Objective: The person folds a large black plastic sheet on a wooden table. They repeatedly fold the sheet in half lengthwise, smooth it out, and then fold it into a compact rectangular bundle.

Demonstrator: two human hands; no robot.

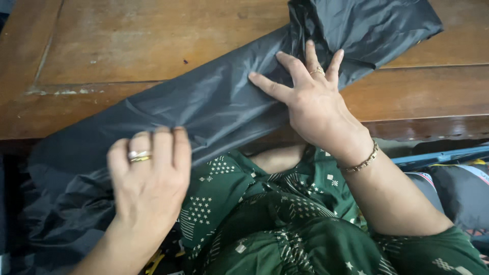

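A long piece of dark grey shiny fabric (pixel 214 97) lies slantwise across a brown wooden table (pixel 127 40), from the far right corner down over the near edge at the left. My right hand (pixel 310 102) lies flat on the fabric with fingers spread, pressing it onto the table near its front edge. My left hand (pixel 150 173) rests palm down on the lower fold of the fabric where it hangs off the table, fingers together and curled over the fold. Rings show on both hands, and a bracelet on my right wrist.
My lap in a green patterned garment (pixel 265 224) fills the bottom centre. Dark bags or cushions with blue and coloured trim (pixel 453 178) sit at the right below the table edge. The fabric bunches in folds at the lower left (pixel 56 214).
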